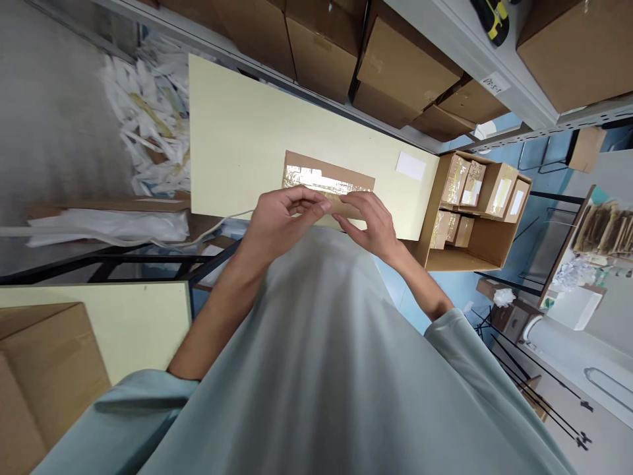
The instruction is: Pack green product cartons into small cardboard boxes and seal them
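Note:
A flat brown cardboard box point(346, 174) with shiny clear tape along it lies on the pale yellow table, close to my body. Over its near left edge, my left hand point(289, 214) is closed, with the thumb and fingertips brought together at the cardboard. My right hand point(372, 221) grips the near edge further right, fingers on top and thumb lower down. The fingertips of both hands almost meet at the middle of that edge. Part of the box's near side is hidden behind the hands.
A white paper slip point(410, 165) lies on the table point(237, 132). To the right, an open carton point(487, 258) holds several small taped boxes. Large cartons point(321, 63) line the shelf behind. White scraps point(153, 125) are heaped at left, and a big carton point(54, 369) stands lower left.

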`<state>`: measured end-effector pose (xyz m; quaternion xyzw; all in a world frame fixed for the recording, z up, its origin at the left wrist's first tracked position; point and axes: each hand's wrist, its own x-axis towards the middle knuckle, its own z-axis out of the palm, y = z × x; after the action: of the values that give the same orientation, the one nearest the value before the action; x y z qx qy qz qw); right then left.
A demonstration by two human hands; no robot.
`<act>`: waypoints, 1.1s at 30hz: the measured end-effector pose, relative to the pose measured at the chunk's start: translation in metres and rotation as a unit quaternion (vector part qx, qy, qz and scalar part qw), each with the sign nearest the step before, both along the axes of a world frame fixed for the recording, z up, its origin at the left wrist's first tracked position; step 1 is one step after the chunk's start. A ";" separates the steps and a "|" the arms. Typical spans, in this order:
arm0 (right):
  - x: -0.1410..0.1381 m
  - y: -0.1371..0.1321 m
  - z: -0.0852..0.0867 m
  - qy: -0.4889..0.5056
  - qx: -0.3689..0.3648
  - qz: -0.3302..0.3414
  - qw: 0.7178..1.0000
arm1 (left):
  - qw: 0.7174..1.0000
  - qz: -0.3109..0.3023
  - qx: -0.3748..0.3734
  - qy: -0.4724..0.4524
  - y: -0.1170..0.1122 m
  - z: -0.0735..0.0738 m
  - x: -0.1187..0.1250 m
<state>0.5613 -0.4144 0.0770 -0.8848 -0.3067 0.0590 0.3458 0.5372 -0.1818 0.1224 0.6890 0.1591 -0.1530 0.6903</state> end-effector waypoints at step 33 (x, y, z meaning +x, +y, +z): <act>-0.023 0.085 0.010 -0.044 -0.036 -0.017 0.998 | 0.997 0.059 -0.054 -0.013 0.099 -0.037 -0.009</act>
<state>0.5387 -0.3294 0.0867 -0.9035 -0.3046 0.0255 0.3005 0.5282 -0.0832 0.0857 0.6421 0.1817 -0.1110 0.7365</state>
